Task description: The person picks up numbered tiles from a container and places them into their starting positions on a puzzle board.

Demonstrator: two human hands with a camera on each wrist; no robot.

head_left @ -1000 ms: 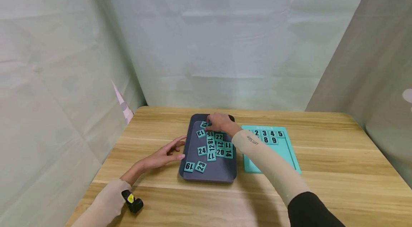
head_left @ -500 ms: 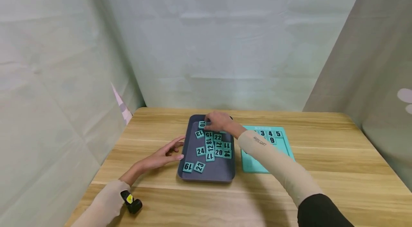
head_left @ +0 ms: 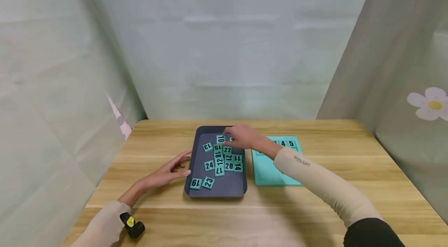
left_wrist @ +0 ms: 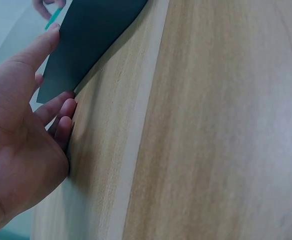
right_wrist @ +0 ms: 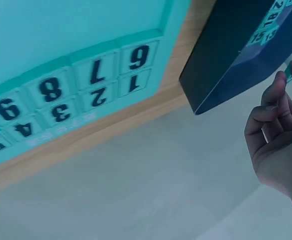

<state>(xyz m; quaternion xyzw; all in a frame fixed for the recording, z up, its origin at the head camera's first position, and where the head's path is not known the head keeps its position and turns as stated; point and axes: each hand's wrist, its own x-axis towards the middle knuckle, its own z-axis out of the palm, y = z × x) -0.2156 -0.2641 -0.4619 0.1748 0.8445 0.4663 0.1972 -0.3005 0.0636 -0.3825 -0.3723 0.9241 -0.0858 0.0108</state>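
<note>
My right hand [head_left: 243,137] is over the far end of the dark tray [head_left: 224,189], pinching a teal number tile [head_left: 221,139] marked 10 between thumb and fingertips. In the right wrist view, that tile's [right_wrist: 289,71] edge shows between the thumb and index finger. My left hand [head_left: 164,173] lies at the tray's left side, its fingers loosely extended along the wall and the thumb tip at the rim. Several loose number tiles lie in the tray, among them tile 24 [head_left: 209,165] and tile 23 [head_left: 208,183]; another is partly hidden behind my right fingers.
A teal number board [head_left: 271,175] lies right of the tray, partly covered by my right forearm. Tiles 1 to 9 fill its far rows, including tile 8 [right_wrist: 50,89]. Pale curtains [head_left: 224,44] hang around the wooden table [head_left: 217,223].
My right hand has shifted right relative to the tray, carrying tile 10 with it. My left hand stays at the tray's side. The head view has turned slightly right.
</note>
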